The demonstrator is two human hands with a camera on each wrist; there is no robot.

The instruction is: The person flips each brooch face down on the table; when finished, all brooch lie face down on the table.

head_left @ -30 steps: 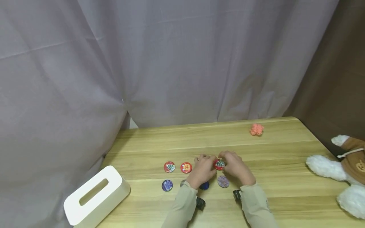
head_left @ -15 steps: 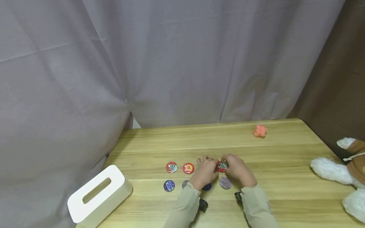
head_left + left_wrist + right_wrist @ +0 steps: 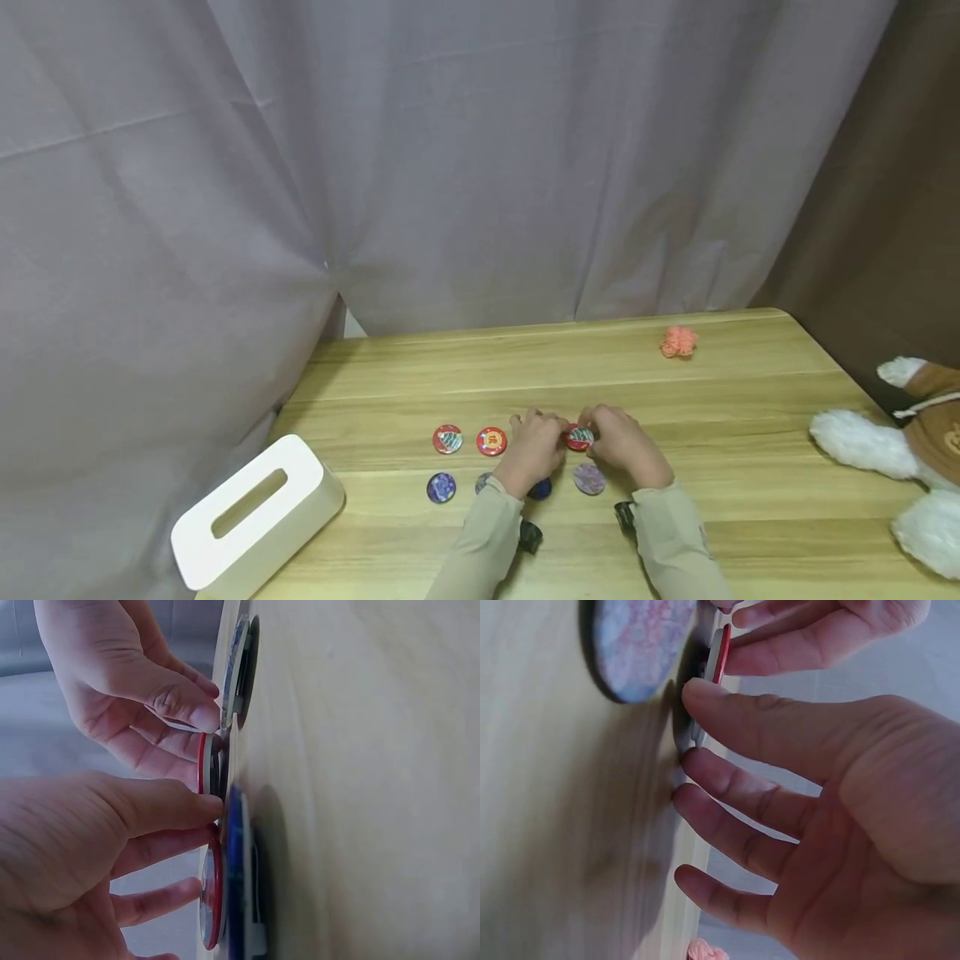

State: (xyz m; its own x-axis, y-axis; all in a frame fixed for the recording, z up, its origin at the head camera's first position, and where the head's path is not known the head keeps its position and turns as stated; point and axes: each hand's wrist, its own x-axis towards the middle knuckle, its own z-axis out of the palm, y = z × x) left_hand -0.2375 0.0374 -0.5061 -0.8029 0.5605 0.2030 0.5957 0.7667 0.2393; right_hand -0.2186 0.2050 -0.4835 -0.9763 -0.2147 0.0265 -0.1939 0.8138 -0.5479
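A red round pin badge with a tree picture [image 3: 579,437] sits at the right end of the far row, low over the table. My left hand [image 3: 532,452] pinches its left edge with thumb and forefinger. From the other side, my right hand [image 3: 622,443] pinches its right edge; the thumb [image 3: 727,712] lies along the rim in the right wrist view. Beneath my left wrist are a dark blue badge [image 3: 540,488] and a grey badge [image 3: 483,482], both partly covered. A marbled purple badge [image 3: 589,479] lies just nearer than the held one.
Further left lie another red tree badge [image 3: 447,439], a red badge with a yellow centre [image 3: 492,442] and a blue-purple badge [image 3: 441,487]. A white tissue box [image 3: 258,517] stands at the left, a coral scrunchy thing [image 3: 678,342] far right. A plush toy [image 3: 930,442] sits at the right edge.
My right fingers have come slightly lower and closer around the badge's right edge. The badge and my left hand stay almost where they were; the head view has shifted a little.
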